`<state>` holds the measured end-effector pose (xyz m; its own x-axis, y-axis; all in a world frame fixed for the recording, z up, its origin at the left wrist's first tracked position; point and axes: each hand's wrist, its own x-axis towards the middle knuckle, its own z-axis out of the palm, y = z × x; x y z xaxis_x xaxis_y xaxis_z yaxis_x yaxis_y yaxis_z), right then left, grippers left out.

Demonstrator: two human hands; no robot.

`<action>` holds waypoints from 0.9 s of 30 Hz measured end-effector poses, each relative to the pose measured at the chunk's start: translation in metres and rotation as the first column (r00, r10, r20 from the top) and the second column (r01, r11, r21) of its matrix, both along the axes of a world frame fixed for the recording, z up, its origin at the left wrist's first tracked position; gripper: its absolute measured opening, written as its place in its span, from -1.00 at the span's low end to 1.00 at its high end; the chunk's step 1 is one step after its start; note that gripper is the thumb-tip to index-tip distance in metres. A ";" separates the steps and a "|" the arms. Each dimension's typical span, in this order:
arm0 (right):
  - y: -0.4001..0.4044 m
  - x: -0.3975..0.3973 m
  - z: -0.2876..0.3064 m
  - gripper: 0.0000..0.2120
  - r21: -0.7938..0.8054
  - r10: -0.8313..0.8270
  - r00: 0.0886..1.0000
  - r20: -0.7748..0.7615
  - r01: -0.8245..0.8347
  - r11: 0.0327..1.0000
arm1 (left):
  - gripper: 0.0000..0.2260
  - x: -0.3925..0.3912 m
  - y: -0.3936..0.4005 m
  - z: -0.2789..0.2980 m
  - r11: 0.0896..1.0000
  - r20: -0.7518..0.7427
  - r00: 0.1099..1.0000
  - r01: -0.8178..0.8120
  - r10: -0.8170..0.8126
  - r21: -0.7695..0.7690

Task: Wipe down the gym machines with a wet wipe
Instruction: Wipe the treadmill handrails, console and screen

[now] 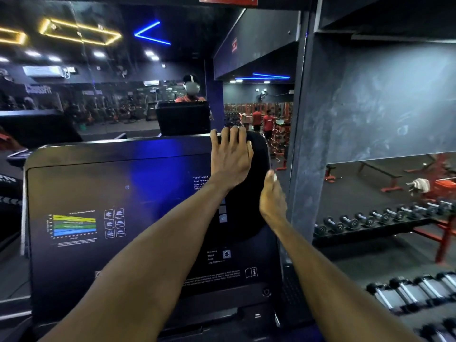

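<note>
Both hands (230, 159) on console (118, 193)

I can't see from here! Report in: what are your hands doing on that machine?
Left hand flat on console top edge. Right hand at its side, wipe not clearly visible. Nothing in the way.
</note>
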<state>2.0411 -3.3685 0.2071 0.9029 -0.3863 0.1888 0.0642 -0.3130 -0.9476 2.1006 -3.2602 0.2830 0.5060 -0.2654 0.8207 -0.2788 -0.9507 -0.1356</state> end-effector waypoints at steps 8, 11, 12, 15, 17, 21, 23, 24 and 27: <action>-0.002 0.001 0.010 -0.27 0.048 0.018 0.999 -0.034 -0.016 0.999 | -0.30 -0.006 -0.006 -0.009 0.999 -0.146 0.989 -0.030 0.034 0.033; 0.001 -0.018 -0.008 -0.34 -0.021 -0.010 0.998 -0.055 0.009 1.000 | -0.23 -0.009 -0.003 -0.011 0.997 -0.182 0.983 -0.017 0.031 0.078; 0.001 -0.026 -0.025 -0.36 -0.027 -0.023 0.997 -0.071 0.021 0.999 | -0.20 -0.010 -0.003 -0.012 0.996 -0.185 0.982 -0.017 0.033 0.089; -0.001 -0.054 -0.073 -0.37 0.019 -0.048 0.985 -0.164 0.052 0.998 | -0.17 -0.015 -0.006 -0.016 0.996 -0.213 0.976 -0.022 0.040 0.086; -0.005 -0.059 -0.082 -0.33 0.026 -0.027 0.975 -0.223 0.033 0.999 | -0.16 -0.019 -0.010 -0.019 0.997 -0.227 0.973 -0.028 0.044 0.074; -0.004 -0.054 -0.043 -0.34 0.099 0.040 0.988 -0.149 -0.025 0.995 | -0.12 -0.020 -0.013 -0.018 0.998 -0.247 0.968 -0.035 0.048 0.056; 0.000 -0.054 -0.036 -0.38 0.129 0.046 0.996 -0.079 -0.036 0.991 | -0.11 -0.021 -0.012 -0.019 0.998 -0.242 0.969 -0.029 0.040 0.050; 0.002 -0.056 -0.043 -0.40 0.120 0.031 0.997 -0.072 -0.022 0.993 | -0.11 -0.021 -0.012 -0.019 0.998 -0.237 0.971 -0.025 0.036 0.052; 0.004 -0.072 -0.099 -0.36 0.119 -0.043 0.993 -0.113 0.057 0.991 | -0.11 -0.022 -0.012 -0.021 0.999 -0.245 0.969 -0.024 0.034 0.045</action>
